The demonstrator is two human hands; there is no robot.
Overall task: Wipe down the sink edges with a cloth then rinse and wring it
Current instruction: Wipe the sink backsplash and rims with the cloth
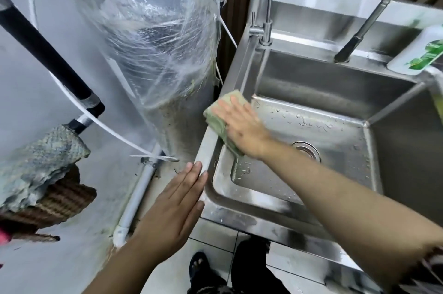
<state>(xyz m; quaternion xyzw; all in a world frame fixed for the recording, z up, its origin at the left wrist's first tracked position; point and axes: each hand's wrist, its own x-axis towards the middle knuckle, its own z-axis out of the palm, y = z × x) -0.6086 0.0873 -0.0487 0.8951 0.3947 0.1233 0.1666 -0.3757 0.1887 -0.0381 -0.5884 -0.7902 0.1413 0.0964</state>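
A stainless steel sink (242,215) fills the right half of the view, its basin dotted with water drops. A folded green cloth (219,119) lies on the sink's left edge. My right hand (242,127) presses flat on the cloth with straight fingers. My left hand (173,207) is flat with straight fingers, its fingertips touching the outer left rim near the front corner. It holds nothing.
A thin steel tap (268,27) and a flexible black-tipped faucet (359,37) stand at the sink's back. A white and green bottle (418,53) sits at the back right. A plastic-wrapped tank (153,37) stands left of the sink, with pipes and rags (40,166) further left.
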